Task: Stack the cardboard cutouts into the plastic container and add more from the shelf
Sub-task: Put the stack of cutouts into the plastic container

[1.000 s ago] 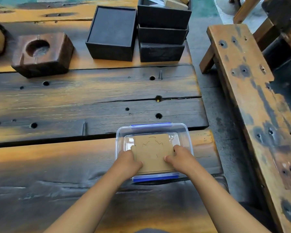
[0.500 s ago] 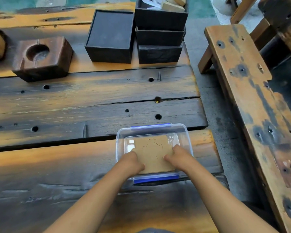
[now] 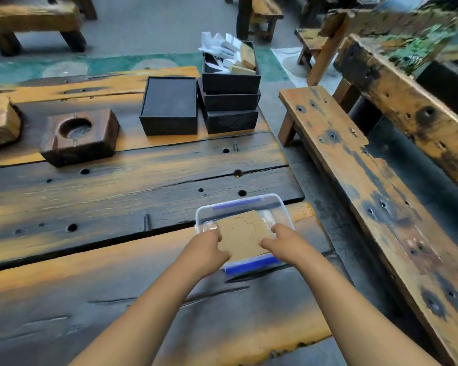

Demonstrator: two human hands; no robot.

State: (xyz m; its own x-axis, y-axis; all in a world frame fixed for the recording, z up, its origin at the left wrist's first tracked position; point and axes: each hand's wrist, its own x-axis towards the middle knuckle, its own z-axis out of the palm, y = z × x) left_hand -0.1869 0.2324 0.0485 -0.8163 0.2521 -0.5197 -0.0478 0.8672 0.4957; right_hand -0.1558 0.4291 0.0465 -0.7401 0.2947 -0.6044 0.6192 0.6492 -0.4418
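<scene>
A clear plastic container (image 3: pixel 280 204) with blue clips stands near the table's right edge. A brown cardboard cutout (image 3: pixel 242 233) with cut lines lies tilted inside it. My left hand (image 3: pixel 209 249) grips the cutout's left edge, and my right hand (image 3: pixel 283 240) holds its right edge. Both hands are over the container's near side. Whatever lies under the cutout is hidden.
Three stacked black boxes (image 3: pixel 230 101) stand at the table's far right, the top one holding paper and wood pieces. A single black box (image 3: pixel 169 107) sits beside them. Wooden blocks with round hollows (image 3: pixel 80 136) are at left. A wooden bench (image 3: pixel 368 180) runs along the right.
The view has tilted up and shows more of the room. The cutout sits more tilted in the container; both hands stay on its edges.
</scene>
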